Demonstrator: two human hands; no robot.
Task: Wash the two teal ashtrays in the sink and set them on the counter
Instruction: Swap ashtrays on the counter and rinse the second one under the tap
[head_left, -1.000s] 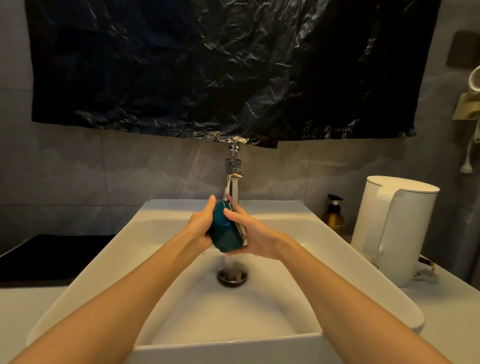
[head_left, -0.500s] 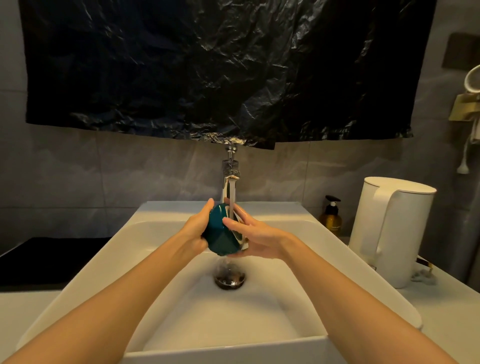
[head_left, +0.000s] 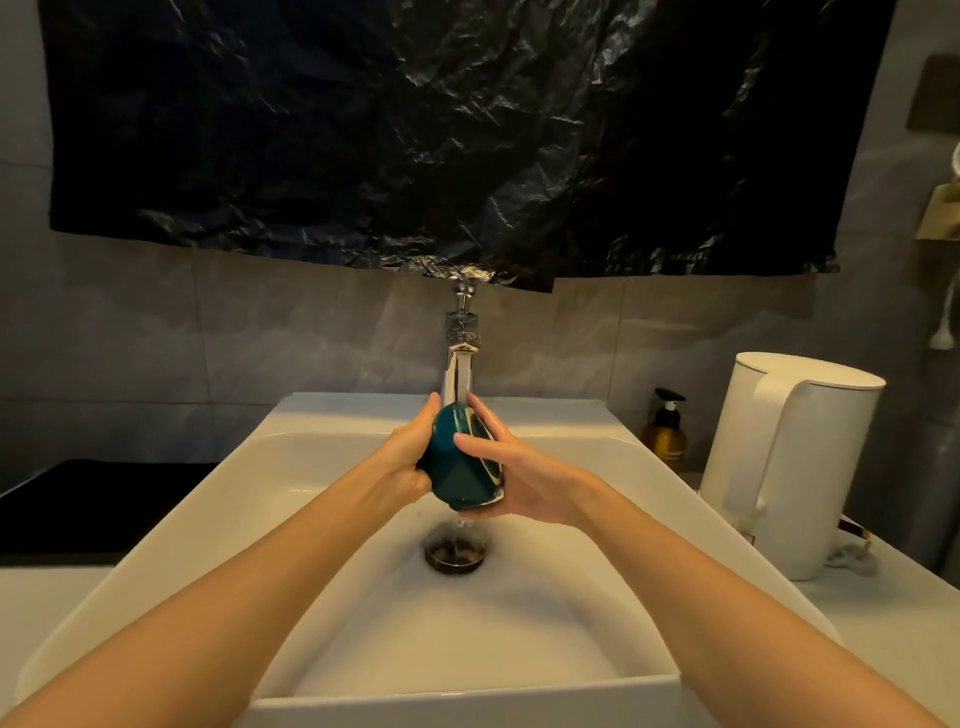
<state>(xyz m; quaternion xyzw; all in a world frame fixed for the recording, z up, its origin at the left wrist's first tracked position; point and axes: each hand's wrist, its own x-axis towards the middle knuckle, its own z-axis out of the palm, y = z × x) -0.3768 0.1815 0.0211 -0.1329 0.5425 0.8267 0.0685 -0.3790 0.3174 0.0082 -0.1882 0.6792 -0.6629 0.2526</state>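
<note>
Over the white rectangular ceramic sink (head_left: 234, 519), with a white plastic kettle (head_left: 810, 467) at its right, a glossy teal faceted ashtray (head_left: 452, 462) is held on edge under the chrome tap (head_left: 458, 374). It is clasped between the left hand (head_left: 402, 462) and right hand (head_left: 524, 483), fingers curled round it.

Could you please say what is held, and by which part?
A teal ashtray: left hand grips its outer side, right hand its rim.

Amber pump bottle (head_left: 667, 446): label lettering too small to read; no other text.
</note>
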